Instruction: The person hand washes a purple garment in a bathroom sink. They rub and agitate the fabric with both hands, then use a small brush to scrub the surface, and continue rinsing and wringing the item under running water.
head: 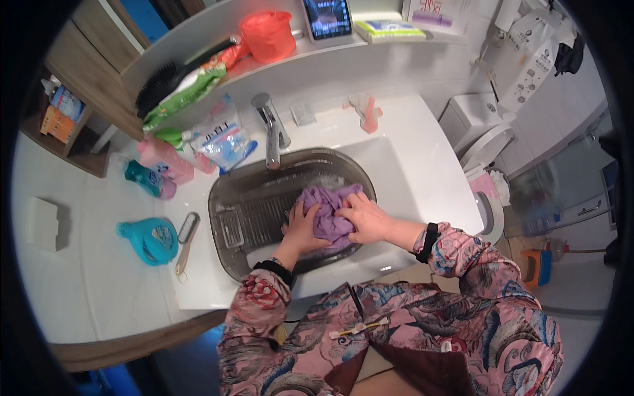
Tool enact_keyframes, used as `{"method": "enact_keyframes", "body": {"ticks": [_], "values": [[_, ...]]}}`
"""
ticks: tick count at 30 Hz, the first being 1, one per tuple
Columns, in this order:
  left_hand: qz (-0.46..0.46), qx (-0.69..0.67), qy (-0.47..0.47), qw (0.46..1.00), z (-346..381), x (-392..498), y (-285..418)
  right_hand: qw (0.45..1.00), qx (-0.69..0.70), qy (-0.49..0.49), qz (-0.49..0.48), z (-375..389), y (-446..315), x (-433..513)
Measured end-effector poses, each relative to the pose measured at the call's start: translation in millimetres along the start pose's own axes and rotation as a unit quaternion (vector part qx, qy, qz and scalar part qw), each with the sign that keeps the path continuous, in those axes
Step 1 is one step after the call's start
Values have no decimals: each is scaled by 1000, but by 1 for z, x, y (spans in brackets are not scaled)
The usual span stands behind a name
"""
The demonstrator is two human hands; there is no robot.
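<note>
A bunched purple cloth [329,213] lies at the right end of a dark translucent washbasin [218,198], which sits in a white sink. My left hand [302,227] grips the cloth's left side, fingers spread over its folds. On the cloth's right side, my right hand [365,218] clutches the fabric with bent fingers. Ridges like a washboard [267,218] line the basin's floor left of the cloth. Some suds and water show near the basin's far right wall. Fingertips of both hands are partly hidden in the folds.
The chrome faucet [272,133] reaches over the basin's far rim. Left of the basin are a brush [187,237], a teal detergent bottle [153,241], a pink bottle [166,161] and a detergent pouch [223,143]. A shelf behind holds a red container [267,37] and a lit phone [328,19].
</note>
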State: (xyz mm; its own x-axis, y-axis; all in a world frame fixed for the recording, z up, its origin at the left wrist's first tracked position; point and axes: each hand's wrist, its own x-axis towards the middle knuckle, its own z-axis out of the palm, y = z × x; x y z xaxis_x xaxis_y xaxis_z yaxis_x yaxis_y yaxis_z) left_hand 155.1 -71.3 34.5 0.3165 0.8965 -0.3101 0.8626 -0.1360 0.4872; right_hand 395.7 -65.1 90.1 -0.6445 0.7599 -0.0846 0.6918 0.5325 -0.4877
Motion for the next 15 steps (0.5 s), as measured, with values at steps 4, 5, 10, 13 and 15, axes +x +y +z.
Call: {"method": "enact_keyframes", "body": {"ticks": [4, 5, 10, 13, 15], "values": [[72, 6, 51, 996, 24, -44, 5, 999, -12, -36, 33, 38, -10, -17], [57, 34, 52, 996, 29, -48, 7, 999, -34, -30, 22, 46, -12, -19], [4, 2, 91, 996, 29, -21, 15, 991, -94, -69, 62, 59, -6, 5], [-15, 6, 81, 997, 20, 0, 16, 989, -81, -87, 89, 57, 6, 27], [-32, 35, 64, 997, 14, 11, 13, 988, -86, -88, 88, 57, 13, 41]]}}
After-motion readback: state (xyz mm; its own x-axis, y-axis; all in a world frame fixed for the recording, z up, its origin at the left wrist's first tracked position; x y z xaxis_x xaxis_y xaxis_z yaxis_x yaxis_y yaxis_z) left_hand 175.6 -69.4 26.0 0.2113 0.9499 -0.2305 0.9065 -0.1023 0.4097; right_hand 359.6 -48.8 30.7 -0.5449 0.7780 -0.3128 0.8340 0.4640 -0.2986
